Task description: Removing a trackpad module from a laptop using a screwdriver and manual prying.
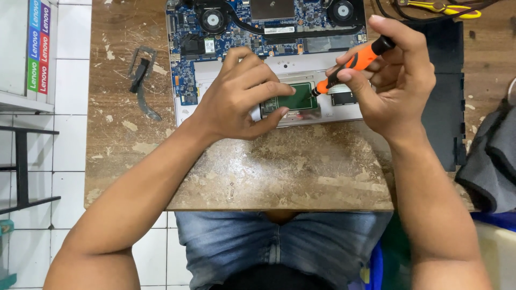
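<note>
An opened laptop (344,111) lies on a worn wooden table (279,172), its blue circuit board and two fans exposed. My right hand (395,80) grips an orange and black screwdriver (352,63), its tip down at the right edge of a small green board (298,100) near the laptop's front. My left hand (239,96) rests on the laptop beside that green board, fingertips pressing at its left and lower edge.
A bent grey metal bracket (142,78) lies left of the laptop. A black panel (446,91) sits to the right, with grey cloth (492,156) beyond it and yellow-handled pliers (441,7) at the top right. The table's near edge is at my lap.
</note>
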